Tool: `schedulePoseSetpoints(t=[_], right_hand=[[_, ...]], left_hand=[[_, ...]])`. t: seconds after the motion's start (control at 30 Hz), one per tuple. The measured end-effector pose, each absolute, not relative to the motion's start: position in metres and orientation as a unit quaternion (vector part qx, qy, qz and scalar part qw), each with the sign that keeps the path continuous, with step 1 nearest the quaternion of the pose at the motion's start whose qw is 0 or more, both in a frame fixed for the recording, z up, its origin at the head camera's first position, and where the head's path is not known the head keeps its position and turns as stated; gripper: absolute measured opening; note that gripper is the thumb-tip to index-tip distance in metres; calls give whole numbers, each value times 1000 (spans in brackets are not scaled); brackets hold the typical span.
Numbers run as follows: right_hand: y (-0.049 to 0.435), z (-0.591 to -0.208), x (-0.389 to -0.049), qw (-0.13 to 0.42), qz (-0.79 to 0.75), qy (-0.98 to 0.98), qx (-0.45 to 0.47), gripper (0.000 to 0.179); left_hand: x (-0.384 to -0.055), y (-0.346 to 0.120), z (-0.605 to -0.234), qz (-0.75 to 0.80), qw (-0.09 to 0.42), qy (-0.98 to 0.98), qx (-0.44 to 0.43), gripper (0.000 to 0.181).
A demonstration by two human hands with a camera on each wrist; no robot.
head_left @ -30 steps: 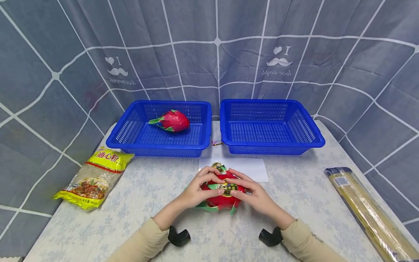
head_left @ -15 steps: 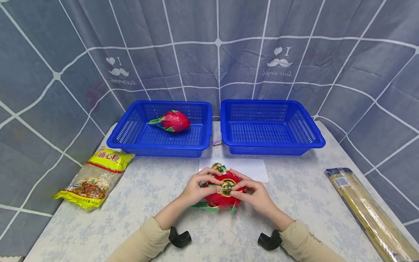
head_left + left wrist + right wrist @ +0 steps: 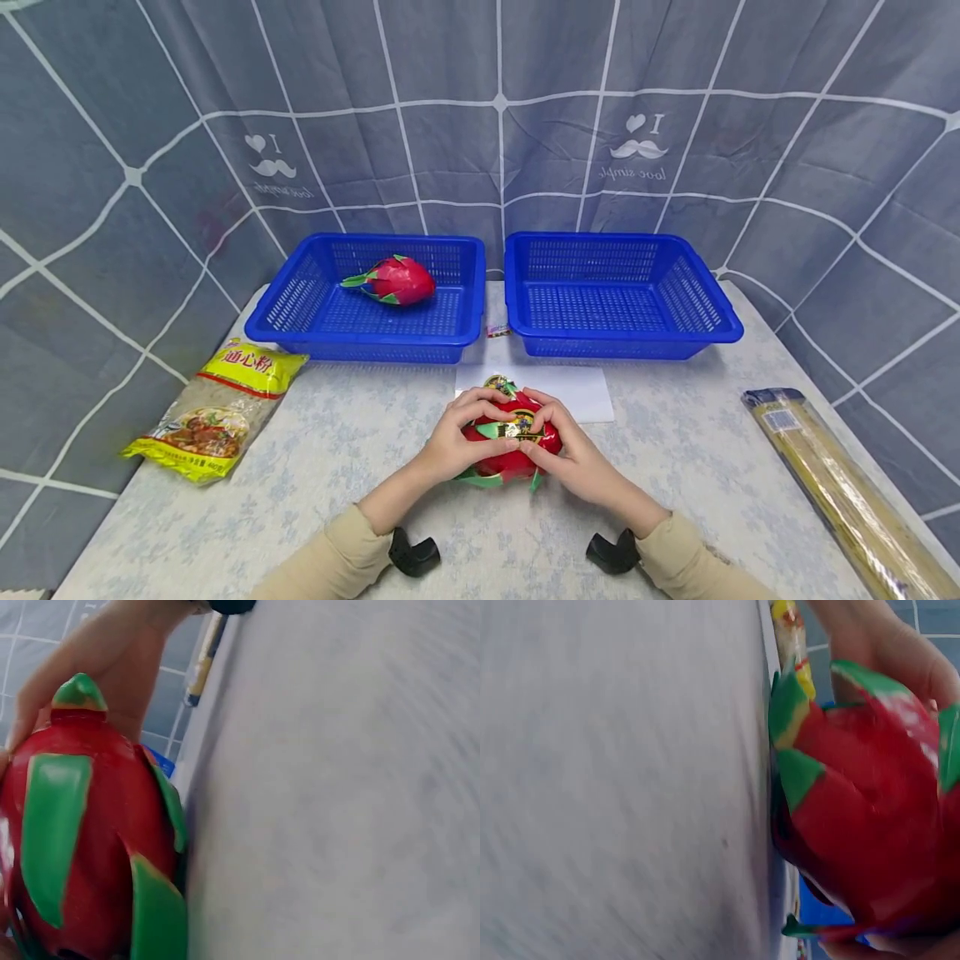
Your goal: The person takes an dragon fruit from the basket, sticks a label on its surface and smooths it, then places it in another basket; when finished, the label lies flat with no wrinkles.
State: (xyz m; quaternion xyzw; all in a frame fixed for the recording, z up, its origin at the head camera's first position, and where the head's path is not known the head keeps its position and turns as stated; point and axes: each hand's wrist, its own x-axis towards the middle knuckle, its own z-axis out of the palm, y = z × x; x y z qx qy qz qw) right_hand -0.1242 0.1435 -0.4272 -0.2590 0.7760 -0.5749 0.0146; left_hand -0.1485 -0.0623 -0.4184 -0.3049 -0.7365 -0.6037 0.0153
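A red dragon fruit [image 3: 516,467] with green scales, looking glossy like a model, lies on the table between both hands. My left hand [image 3: 457,433] grips its left side, thumb along the front and fingers over the top. From the other side my right hand [image 3: 573,450] holds it, fingers arched and thumb tip near the left thumb. A black and gold label [image 3: 525,427] is on the fruit's upper side, partly covered by fingertips. The dragon fruit [image 3: 105,832] fills the left of the left wrist view, with the right hand [image 3: 120,664] behind it.
Behind the hands lies a white sheet [image 3: 585,392] with a round label [image 3: 497,382]. The left blue basket [image 3: 360,338] contains another dragon fruit [image 3: 405,281]; a second blue basket [image 3: 622,336] stands right. A macaroni bag [image 3: 217,408] lies left, a long noodle pack [image 3: 840,475] right.
My right fingers have arched higher, and the right thumb has slid left toward the left thumb. The label, more exposed half a second ago, is now more covered by fingers.
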Motion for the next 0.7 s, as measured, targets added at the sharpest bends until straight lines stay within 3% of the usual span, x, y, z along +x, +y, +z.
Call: schedulePoseSetpoints(t=[0.2,0.4,0.53,0.7], right_hand=[[149,-422,-126,72,-594,758,-262,4],[151,-423,-127,96,-617,734,-268,6],[149,-424,-127,76,-614,740,-265,6],[147,-427,-126,37,-588,764,-264,10]], left_hand=[[-159,-70,-418,-656,-97,-694,-281,23],[-163,-75,-414,-667,-157,-681,-259,27],[-163,-75,-415,-665,-138,-684,-267,24],[-160,-71,-420,-644,-63,-704,-294,19]])
